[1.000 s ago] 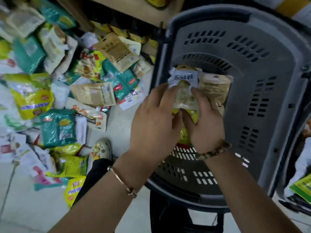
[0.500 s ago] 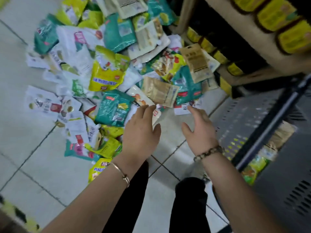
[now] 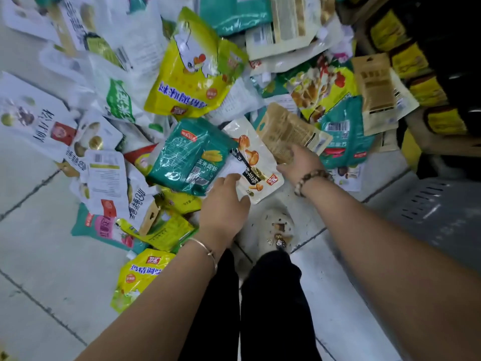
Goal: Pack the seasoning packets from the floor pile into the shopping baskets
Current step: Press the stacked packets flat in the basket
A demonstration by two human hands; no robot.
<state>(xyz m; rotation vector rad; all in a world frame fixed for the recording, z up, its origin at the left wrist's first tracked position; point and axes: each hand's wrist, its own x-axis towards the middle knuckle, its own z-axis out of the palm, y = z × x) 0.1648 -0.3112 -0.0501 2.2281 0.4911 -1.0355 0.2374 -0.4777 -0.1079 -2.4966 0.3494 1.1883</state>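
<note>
Seasoning packets (image 3: 182,82) heaped on floor (image 3: 39,256) at eleven o'clock, seemingly pick-up step: left hand (image 3: 223,204) over mushroom packet (image 3: 256,162), grip unclear, right hand (image 3: 299,162) spread on tan pouch (image 3: 283,128); next, lifting both to shopping basket (image 3: 429,212) at four o'clock.

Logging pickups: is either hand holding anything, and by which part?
Cannot be told. The left hand lies on a near corner of the mushroom packet, the right hand on the near edge of the tan packet.
</note>
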